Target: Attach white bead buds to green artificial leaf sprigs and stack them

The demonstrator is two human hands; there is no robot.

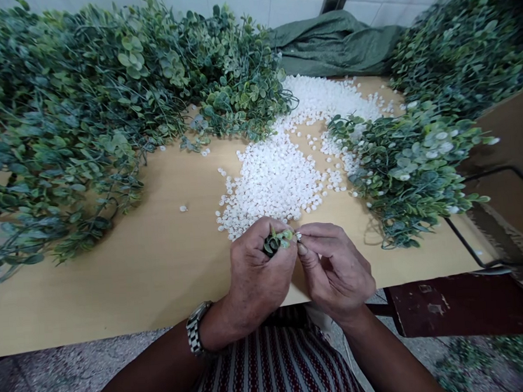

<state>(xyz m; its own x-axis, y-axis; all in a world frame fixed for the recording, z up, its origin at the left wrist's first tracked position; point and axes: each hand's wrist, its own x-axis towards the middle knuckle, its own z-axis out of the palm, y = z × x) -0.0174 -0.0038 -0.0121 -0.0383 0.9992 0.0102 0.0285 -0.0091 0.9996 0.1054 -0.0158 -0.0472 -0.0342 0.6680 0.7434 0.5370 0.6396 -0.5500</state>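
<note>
Presently, the left hand's [259,272] grip is closed around a green leafy sprig [278,242]; the right hand [342,268] pinches a small white piece [298,236] at the sprig's tip, thumb and fingers nearly together. A cardboard box [512,124] stands at right, its contents hidden from view. White beads [273,178] lie heaped on the wooden counter [182,270], between massed foliage [80,82] at left and a leafy bunch [417,164] at right. Green cloth [336,43] lies crumpled before the tiled wall [299,7]. Both forearms cross the front edge; counter surface shows left of the hands, and a black wire frame [460,238] overhangs the right end.
</note>
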